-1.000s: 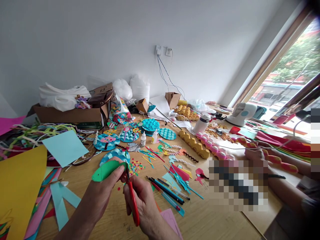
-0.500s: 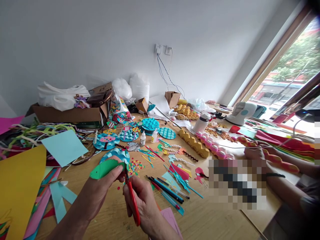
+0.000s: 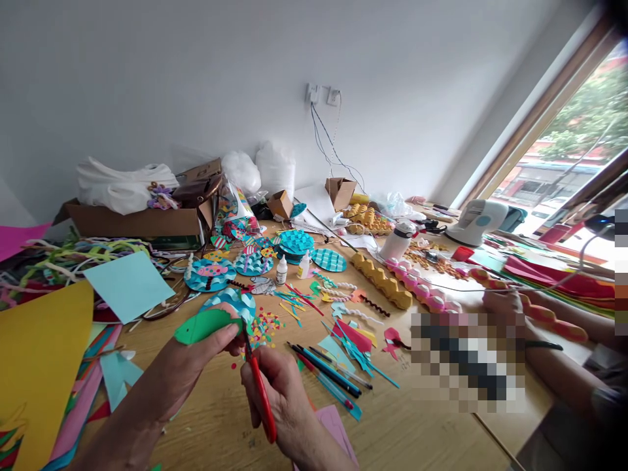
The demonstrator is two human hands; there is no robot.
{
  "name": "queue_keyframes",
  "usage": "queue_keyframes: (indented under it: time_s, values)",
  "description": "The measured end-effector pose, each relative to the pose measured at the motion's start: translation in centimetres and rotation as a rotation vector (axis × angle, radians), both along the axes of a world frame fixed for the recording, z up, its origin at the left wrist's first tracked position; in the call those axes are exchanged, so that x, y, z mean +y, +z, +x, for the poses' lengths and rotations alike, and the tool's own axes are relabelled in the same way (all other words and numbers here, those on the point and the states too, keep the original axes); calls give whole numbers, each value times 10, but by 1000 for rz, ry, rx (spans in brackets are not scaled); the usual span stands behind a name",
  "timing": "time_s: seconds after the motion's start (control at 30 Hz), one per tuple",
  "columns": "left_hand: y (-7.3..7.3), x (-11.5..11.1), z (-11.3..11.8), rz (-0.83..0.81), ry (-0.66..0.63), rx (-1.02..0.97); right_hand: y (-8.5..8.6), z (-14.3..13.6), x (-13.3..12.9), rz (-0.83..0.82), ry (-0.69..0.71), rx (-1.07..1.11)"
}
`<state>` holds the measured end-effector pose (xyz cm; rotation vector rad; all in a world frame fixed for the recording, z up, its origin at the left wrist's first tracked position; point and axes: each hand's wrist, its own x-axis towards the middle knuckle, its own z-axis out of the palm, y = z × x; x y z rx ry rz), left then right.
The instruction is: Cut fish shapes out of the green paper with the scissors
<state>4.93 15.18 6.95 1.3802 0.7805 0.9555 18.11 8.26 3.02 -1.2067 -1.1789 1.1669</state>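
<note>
My left hand (image 3: pixel 213 347) pinches a green paper fish (image 3: pixel 199 327), which has a drawn eye and line near its left end. Red-handled scissors (image 3: pixel 262 399) are in my right hand (image 3: pixel 284 392), their blades pointing up at the fish's right end. Whether the blades touch the paper I cannot make out. Just beyond my hands lie a blue scalloped paper disc (image 3: pixel 226 302) and scattered confetti dots (image 3: pixel 265 327). Several pens (image 3: pixel 328 373) rest right of the scissors, and a pink paper sheet (image 3: pixel 333 428) lies partly under my right forearm.
Pale blue paper (image 3: pixel 128 286) and yellow paper (image 3: pixel 44 366) lie at left. Two small glue bottles (image 3: pixel 281 270), yellow egg-carton strips (image 3: pixel 383 281) and a white bottle (image 3: pixel 396 241) stand or lie farther back. At right, another person's hand (image 3: pixel 503 304) touches a painted egg-carton strip (image 3: pixel 552 317).
My left hand and the green fish have shifted slightly left and up. The scissors stay in nearly the same place, and the whole view has moved a little.
</note>
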Motion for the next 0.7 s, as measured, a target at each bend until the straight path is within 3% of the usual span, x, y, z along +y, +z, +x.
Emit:
queue_keyframes:
  time_s: [0.47,0.7]
  values:
    - [1,8,-10,85,-71,73,-6,0,-2,-42,63,13]
    - [1,12,-23,47,-140,149,-6,1,-3,-23,97,-34]
